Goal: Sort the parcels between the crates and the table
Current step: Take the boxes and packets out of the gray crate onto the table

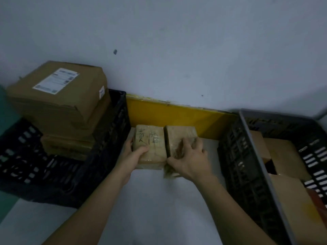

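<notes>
Dim room, pale grey wall behind, yellow strip along its base, white table below. Black crate at left, stacked high with brown cardboard boxes, labelled box on top, well above the rim. Darker crate at right, more cardboard boxes inside, edge of frame blurred.

Two tape-wrapped parcels side by side on the table between the crates, pushed close to the yellow strip, touching or nearly so. Marked parcel with handwritten characters on top, held by left hand: thumb over the near top edge, fingers wrapped round the left side, closed on it. Plain parcel under right hand: fingers spread over its top, thumb at the near corner by the seam; pressing or gripping, cannot tell which.

Risks, judged: glossy wrap likely slippery, so a one-handed lift may slide out. Lifting both at once could drag one against the other. Left stack already tall; adding a parcel there could topple it. Low light could cause misreading of markings, wrong sort.
</notes>
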Demonstrator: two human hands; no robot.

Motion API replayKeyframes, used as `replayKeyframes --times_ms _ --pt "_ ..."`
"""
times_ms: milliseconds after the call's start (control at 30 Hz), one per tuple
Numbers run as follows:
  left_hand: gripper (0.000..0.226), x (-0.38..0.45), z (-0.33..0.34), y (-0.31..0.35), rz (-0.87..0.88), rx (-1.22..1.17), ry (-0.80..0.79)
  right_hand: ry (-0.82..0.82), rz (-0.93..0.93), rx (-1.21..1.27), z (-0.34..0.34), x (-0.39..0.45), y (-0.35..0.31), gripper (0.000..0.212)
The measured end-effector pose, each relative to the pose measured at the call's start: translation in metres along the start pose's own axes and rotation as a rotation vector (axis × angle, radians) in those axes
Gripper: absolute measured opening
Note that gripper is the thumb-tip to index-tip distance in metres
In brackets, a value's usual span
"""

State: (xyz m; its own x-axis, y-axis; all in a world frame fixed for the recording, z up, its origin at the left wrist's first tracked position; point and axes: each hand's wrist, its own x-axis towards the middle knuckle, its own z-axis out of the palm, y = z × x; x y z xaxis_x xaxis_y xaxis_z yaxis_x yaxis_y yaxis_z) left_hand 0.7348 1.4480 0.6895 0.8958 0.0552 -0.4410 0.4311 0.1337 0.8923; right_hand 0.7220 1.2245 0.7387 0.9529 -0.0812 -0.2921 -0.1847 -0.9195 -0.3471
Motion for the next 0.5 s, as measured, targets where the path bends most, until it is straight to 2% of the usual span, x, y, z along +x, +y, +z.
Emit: replayKeyframes --times_ms 133,333,500 --pt "0.087 0.042 -0.014 -0.008 -0.053 0.016 -0.005 -0.01 0.048 0.026 0.029 0.031 -0.01 0.11" --pt "0.098 0.107 -0.03 -0.026 -0.104 0.087 -0.058 -0.016 0.068 -0.026 0.073 0.095 -0.008 0.11" --pt "0.099 0.164 -0.05 -0.043 -0.148 0.071 -0.001 -0.013 0.07 -0.025 0.109 0.146 -0.021 0.111"
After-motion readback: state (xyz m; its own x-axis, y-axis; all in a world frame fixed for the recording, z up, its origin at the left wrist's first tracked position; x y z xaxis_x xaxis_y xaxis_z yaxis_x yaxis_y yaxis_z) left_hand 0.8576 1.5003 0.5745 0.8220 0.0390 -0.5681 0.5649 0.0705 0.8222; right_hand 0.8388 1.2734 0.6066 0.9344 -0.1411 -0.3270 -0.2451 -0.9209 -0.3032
